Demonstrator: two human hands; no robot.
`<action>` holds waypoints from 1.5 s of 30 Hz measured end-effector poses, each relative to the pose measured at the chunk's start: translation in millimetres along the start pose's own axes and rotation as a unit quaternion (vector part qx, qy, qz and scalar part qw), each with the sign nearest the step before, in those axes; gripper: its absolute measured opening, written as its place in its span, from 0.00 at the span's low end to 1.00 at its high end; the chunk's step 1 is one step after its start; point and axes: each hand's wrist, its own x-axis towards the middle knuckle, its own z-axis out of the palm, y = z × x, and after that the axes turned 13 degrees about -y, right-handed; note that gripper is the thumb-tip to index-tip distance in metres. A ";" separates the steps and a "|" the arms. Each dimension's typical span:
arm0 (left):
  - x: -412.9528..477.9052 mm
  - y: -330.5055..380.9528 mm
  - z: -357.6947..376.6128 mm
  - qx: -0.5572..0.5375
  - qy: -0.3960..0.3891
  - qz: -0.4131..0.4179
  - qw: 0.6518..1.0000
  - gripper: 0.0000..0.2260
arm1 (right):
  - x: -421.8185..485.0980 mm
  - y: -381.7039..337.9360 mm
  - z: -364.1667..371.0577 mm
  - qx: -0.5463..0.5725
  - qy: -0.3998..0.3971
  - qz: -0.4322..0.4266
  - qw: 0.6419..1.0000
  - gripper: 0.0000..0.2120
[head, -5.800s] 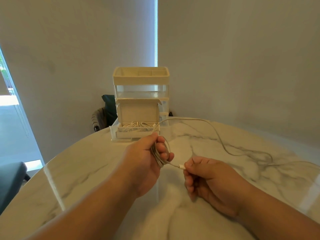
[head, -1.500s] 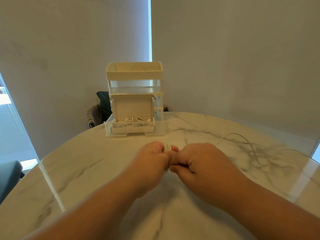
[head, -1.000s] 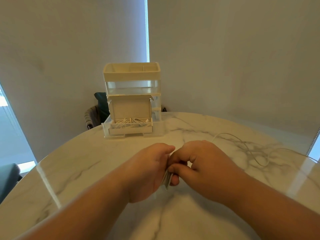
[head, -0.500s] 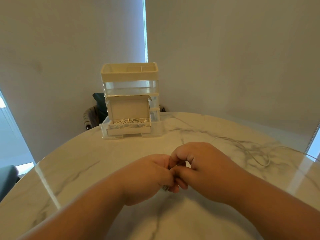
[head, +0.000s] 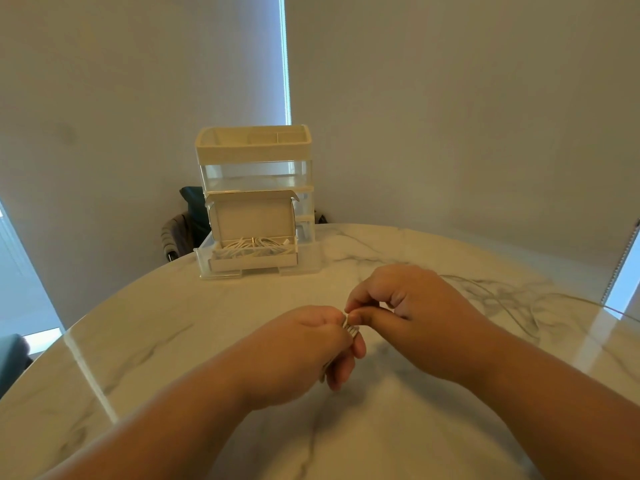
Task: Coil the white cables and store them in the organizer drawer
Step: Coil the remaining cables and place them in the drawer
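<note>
My left hand (head: pixel 308 344) grips a coiled white cable (head: pixel 350 328) above the marble table (head: pixel 180 341); only a short stretch of the wrapped strands shows between my fingers. My right hand (head: pixel 412 313) pinches that coil at its top with thumb and forefinger, right against my left hand. Beyond them stands the cream and clear organizer (head: pixel 254 181), its bottom drawer (head: pixel 252 259) pulled out and holding several coiled white cables (head: pixel 254 247). A second loose white cable (head: pixel 519 299) trails across the table to the right.
A dark chair (head: pixel 180 230) stands behind the table's far left edge. Grey walls with a bright window slit rise behind the organizer. Bare marble lies between my hands and the drawer.
The long cable once stretched between my hands is now wound into a tight coil. My hands came together, dipped, then my right hand lifted slightly to pinch the coil's top.
</note>
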 end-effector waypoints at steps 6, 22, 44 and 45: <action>-2.2 -1.8 -1.4 0.006 -0.028 0.002 1.000 0.09 | 1.8 2.3 2.2 -0.018 0.019 -0.023 0.999 0.05; -0.9 2.1 -0.8 -0.149 -0.037 -0.025 0.988 0.08 | -0.7 -6.6 2.8 -0.049 0.071 -0.062 0.994 0.04; -4.7 7.9 2.2 -0.210 -0.089 0.056 0.972 0.10 | 1.8 16.1 13.4 0.190 0.082 -0.008 0.978 0.03; -4.6 7.3 2.1 -0.211 -0.091 0.057 0.971 0.10 | 2.0 17.2 14.1 0.199 0.081 -0.003 0.977 0.03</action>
